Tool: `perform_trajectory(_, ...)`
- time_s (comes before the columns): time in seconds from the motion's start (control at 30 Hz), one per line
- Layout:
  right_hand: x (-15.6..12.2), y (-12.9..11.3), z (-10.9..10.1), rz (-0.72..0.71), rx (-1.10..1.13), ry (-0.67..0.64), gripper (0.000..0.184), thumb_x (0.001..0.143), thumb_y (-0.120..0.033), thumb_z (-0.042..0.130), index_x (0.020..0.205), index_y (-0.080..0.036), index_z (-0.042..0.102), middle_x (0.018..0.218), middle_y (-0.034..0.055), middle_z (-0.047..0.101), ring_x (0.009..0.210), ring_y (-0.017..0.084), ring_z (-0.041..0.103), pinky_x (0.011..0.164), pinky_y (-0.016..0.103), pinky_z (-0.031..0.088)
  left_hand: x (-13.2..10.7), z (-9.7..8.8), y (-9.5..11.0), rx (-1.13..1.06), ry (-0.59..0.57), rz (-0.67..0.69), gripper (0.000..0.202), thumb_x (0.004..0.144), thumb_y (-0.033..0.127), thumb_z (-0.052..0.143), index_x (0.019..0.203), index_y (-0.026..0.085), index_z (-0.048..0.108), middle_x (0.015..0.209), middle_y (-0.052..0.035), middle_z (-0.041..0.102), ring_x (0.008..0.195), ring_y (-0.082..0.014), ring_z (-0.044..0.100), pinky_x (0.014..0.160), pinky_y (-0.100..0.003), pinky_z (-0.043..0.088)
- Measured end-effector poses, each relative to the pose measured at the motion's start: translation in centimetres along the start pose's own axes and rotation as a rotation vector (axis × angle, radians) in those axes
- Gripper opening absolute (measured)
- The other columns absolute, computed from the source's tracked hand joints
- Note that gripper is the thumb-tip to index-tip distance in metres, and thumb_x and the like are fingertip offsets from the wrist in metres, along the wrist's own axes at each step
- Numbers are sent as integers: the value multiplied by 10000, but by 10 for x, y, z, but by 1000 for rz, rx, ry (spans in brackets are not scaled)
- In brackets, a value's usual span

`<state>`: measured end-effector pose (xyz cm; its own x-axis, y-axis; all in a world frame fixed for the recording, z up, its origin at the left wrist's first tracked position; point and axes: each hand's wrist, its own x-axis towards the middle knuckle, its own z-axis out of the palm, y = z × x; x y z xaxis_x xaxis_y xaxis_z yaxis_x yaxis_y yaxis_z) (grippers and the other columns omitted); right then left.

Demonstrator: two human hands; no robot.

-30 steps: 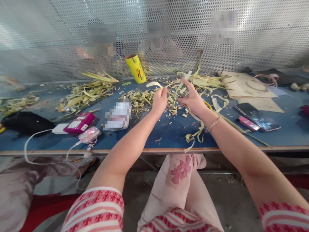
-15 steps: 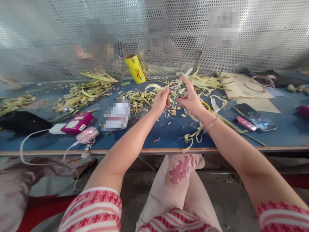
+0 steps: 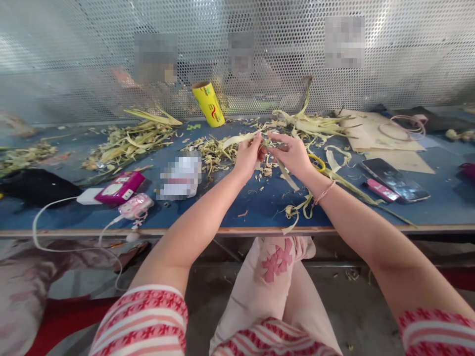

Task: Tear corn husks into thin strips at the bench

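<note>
My left hand [image 3: 248,159] is closed in a pinch on a pale, flat plant strip [image 3: 237,140], whose end sticks out to the left. Close beside it, my right hand [image 3: 294,157] has its fingers bent in around the strip, and a narrow tail [image 3: 288,177] hangs below the palm. Fingertips of both hands nearly meet, partly hiding what lies between them. Under and behind the hands is a pile of dry plant scraps [image 3: 211,154]. A yellow loop [image 3: 317,162] shows by my right wrist.
Stalk bundles lie left [image 3: 137,141] and back right [image 3: 315,123]. A yellow tube [image 3: 210,105] leans by the perforated metal screen [image 3: 274,44]. On the blue table [image 3: 208,212] are a phone [image 3: 395,179], a magenta box [image 3: 120,188], a white cable [image 3: 35,227] and cardboard [image 3: 371,131].
My right index finger has come down from pointing up and bent toward my left hand. The right hand has moved closer, and the strip no longer rises above it.
</note>
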<state>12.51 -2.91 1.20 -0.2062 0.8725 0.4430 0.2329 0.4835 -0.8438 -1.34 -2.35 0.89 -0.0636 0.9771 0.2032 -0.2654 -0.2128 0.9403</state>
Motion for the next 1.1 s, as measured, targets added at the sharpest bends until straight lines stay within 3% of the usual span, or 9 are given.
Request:
perform_trajectory(0.2, 0, -2, 1, -42, 52, -8, 392, 760, -194, 672, 1146, -249, 709, 1270, 55, 646, 630, 119, 633, 600, 337, 608, -5, 6, 9, -136, -75, -113, 377, 859, 514, 613, 711, 188, 496, 536, 47, 457, 433, -45, 386, 422, -207, 317)
perform_trajectory(0.43, -2, -5, 2, -53, 36, -40, 427, 758, -154, 654, 1171, -253, 688, 1314, 55, 611, 894, 193, 675, 688, 337, 629, -7, 7, 7, -81, -21, -51, 399, 880, 455, 612, 656, 202, 400, 470, 84, 330, 383, -33, 263, 395, -219, 246)
perform_trajectory(0.67, -3, -6, -2, -52, 127, -110, 568, 762, -141, 638, 1315, -261, 590, 1447, 42, 520, 994, 195, 660, 737, 325, 629, -7, 6, 11, -100, -91, -27, 421, 877, 473, 609, 640, 207, 385, 456, 89, 287, 366, -38, 248, 385, -237, 234)
perform_trajectory(0.9, -2, -5, -2, 1, 173, -151, 663, 767, -194, 651, 1402, -304, 494, 1516, 34, 446, 746, 123, 655, 559, 276, 596, -7, 4, 11, -105, -116, -41, 414, 876, 443, 623, 640, 213, 373, 461, 86, 292, 374, -44, 253, 377, -225, 239)
perform_trajectory(1.1, -1, -6, -4, 6, 158, -165, 679, 775, -198, 641, 1425, -302, 474, 1458, 43, 507, 737, 121, 651, 527, 252, 576, -3, 2, 10, -80, -74, -26, 413, 885, 411, 620, 642, 212, 353, 456, 89, 291, 374, -38, 244, 382, -226, 213)
